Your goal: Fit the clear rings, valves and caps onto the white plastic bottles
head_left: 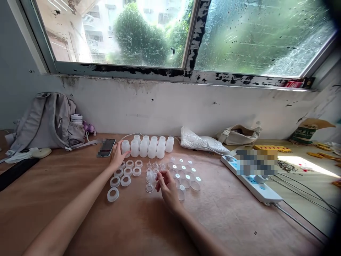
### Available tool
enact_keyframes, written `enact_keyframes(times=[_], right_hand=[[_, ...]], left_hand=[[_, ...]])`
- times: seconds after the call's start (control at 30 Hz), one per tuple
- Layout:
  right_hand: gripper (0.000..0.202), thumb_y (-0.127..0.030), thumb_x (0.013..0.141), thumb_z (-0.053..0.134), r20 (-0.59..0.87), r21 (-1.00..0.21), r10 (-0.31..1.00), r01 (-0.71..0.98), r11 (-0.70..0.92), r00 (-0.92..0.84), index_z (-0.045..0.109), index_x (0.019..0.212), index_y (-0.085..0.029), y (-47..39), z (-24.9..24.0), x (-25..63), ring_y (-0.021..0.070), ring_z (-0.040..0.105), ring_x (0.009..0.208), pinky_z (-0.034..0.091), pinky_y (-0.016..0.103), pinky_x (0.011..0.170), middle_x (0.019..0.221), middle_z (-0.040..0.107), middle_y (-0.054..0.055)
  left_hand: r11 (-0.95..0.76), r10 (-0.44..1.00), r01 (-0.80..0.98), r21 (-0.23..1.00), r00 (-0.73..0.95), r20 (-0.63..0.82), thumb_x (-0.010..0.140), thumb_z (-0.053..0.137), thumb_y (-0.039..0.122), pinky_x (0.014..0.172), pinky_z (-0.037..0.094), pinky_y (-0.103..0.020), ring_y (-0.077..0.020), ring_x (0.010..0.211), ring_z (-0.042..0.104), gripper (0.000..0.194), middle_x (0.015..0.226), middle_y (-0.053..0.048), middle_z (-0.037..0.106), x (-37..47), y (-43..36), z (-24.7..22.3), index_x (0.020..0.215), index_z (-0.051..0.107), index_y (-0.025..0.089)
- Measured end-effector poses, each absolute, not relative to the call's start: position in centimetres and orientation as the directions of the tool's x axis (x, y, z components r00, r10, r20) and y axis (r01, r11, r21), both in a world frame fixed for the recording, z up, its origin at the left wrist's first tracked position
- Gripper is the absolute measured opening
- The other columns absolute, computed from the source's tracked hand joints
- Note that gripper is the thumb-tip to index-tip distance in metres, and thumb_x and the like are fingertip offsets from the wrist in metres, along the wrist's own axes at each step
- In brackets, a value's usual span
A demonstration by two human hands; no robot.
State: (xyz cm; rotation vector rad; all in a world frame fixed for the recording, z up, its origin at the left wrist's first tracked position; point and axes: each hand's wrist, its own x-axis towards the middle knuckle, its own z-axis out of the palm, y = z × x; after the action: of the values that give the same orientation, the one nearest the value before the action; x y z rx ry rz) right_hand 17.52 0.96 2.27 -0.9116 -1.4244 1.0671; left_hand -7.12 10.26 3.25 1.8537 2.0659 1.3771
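My left hand [117,156] is closed around the leftmost white translucent bottle [126,147], at the end of a cluster of similar bottles [151,147]. Below that hand lie several frosted plastic rings [113,194] in rows. My right hand [167,188] has its thumb and fingers pinched at a clear ridged plastic piece [151,176], which looks tilted; its far edge is partly hidden by the fingers. Around it are small clear round pieces with thin stems [149,187]. Right of this hand stand several clear domed parts with white tops [195,185].
A phone [108,147] lies left of the bottles, near a grey backpack [50,121]. Behind are a white padded pouch [202,140] and a beige bag [241,134]. A white power strip [253,185] with cables runs along the right side. A wall and window rise behind the table [133,227].
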Motion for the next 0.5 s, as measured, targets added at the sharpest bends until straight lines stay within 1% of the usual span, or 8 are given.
enact_keyframes(times=[0.13,0.23,0.3,0.37,0.43,0.5], right_hand=[[0.021,-0.04,0.084,0.043,0.301,-0.953,0.946,-0.018,0.301,-0.124,0.045,0.08,-0.019,1.1,1.9,17.5,0.0079,0.048,0.044,0.039,0.02,0.039,0.066,0.049,-0.002],[0.022,-0.04,0.084,0.043,0.293,-0.956,0.946,-0.007,0.295,-0.14,0.045,0.079,-0.019,1.0,1.8,17.3,0.0078,0.048,0.043,0.039,0.02,0.039,0.065,0.048,-0.003],[0.022,-0.041,0.084,0.044,0.288,-0.957,0.947,-0.001,0.291,-0.142,0.046,0.079,-0.019,0.9,1.7,17.3,0.0077,0.048,0.043,0.039,0.02,0.04,0.064,0.049,-0.003],[0.023,-0.041,0.083,0.044,0.284,-0.958,0.949,-0.002,0.286,-0.137,0.046,0.079,-0.019,0.8,1.8,17.4,0.0077,0.048,0.043,0.039,0.02,0.04,0.065,0.049,-0.003],[0.024,-0.042,0.083,0.044,0.28,-0.959,0.951,-0.005,0.282,-0.129,0.046,0.079,-0.019,0.8,2.0,17.4,0.0078,0.048,0.044,0.04,0.02,0.04,0.065,0.05,-0.003],[0.024,-0.043,0.083,0.044,0.281,-0.959,0.952,-0.006,0.282,-0.126,0.046,0.079,-0.019,0.8,2.1,17.5,0.008,0.049,0.044,0.04,0.02,0.04,0.066,0.05,-0.002]], left_hand=[[-0.076,0.819,0.756,0.65,-0.325,0.473,0.065,0.063,0.033,0.086,0.04,-0.039,-0.0259,0.106,0.05,0.062,0.113,-0.013,0.051,-7.5,10.9,2.8,0.116,0.03,0.019],[-0.043,0.815,0.74,0.672,-0.362,0.451,0.063,0.065,0.033,0.084,0.041,-0.039,-0.0264,0.103,0.052,0.067,0.111,-0.015,0.053,-7.5,11.3,2.3,0.116,0.027,0.017],[-0.024,0.819,0.728,0.686,-0.379,0.431,0.061,0.066,0.032,0.081,0.042,-0.04,-0.0273,0.101,0.054,0.066,0.108,-0.015,0.055,-7.4,11.5,2.1,0.113,0.03,0.017],[-0.01,0.821,0.713,0.701,-0.395,0.413,0.061,0.066,0.031,0.078,0.044,-0.04,-0.0279,0.097,0.056,0.06,0.105,-0.014,0.057,-7.3,11.6,2.1,0.109,0.034,0.018],[-0.005,0.812,0.699,0.715,-0.415,0.411,0.062,0.064,0.033,0.077,0.044,-0.04,-0.0282,0.095,0.057,0.053,0.102,-0.014,0.058,-7.3,11.4,2.4,0.106,0.038,0.017],[-0.006,0.791,0.687,0.727,-0.442,0.424,0.066,0.061,0.036,0.078,0.044,-0.039,-0.0272,0.094,0.058,0.051,0.103,-0.014,0.058,-7.2,10.8,3.0,0.108,0.038,0.017]])
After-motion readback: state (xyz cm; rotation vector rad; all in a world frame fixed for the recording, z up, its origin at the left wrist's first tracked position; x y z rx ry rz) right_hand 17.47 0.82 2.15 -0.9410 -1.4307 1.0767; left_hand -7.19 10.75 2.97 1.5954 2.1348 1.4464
